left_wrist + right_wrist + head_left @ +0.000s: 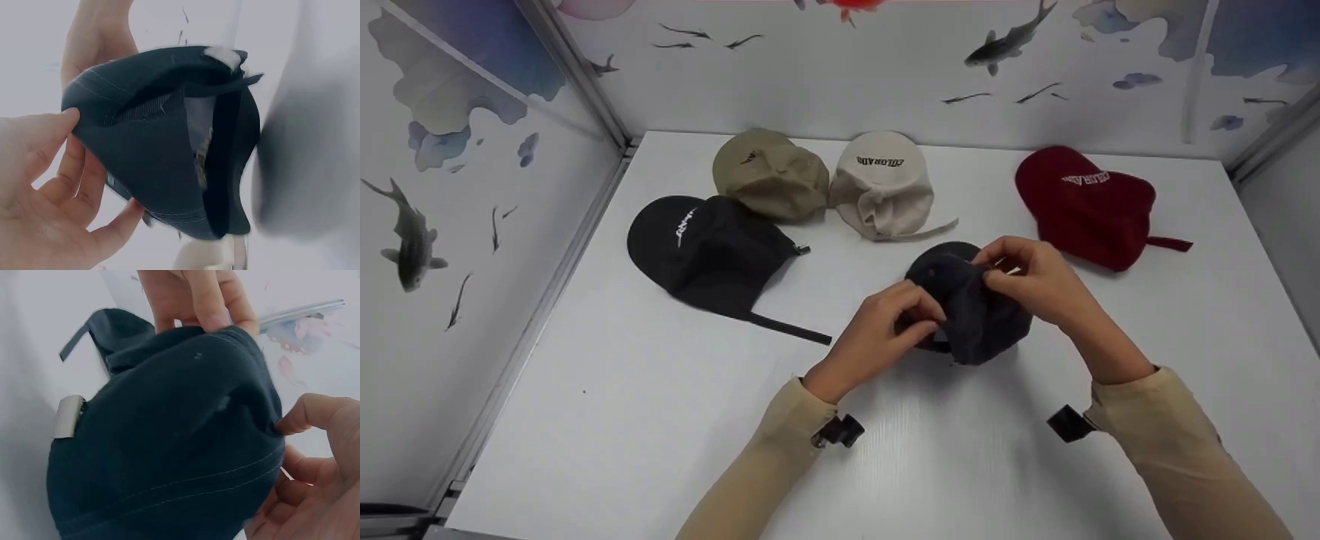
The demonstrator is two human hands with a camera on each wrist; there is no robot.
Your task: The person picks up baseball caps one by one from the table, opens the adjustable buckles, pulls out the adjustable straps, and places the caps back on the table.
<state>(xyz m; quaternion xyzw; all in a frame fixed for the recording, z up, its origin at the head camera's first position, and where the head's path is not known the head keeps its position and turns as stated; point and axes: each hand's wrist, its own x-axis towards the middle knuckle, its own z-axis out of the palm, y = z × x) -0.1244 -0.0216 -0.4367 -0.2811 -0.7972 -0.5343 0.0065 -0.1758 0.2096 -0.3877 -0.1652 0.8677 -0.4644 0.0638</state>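
A dark navy cap (986,322) is held up between both hands, right of the table's middle. My left hand (889,319) pinches its left side between thumb and fingers. On the upper right, my right hand (1035,277) pinches the crown's fabric. The left wrist view shows the cap (152,152) from its opening, with the inner lining and loose strap (225,86) visible. In the right wrist view a metal buckle (68,417) sits at the cap's edge, and the crown is creased near the right thumb.
On the white table (622,435) lie a black cap (712,255) with its strap stretched out, an olive cap (772,176), a beige cap (885,180) and a dark red cap (1087,206). Panels painted with fish (1009,41) stand behind and at the left.
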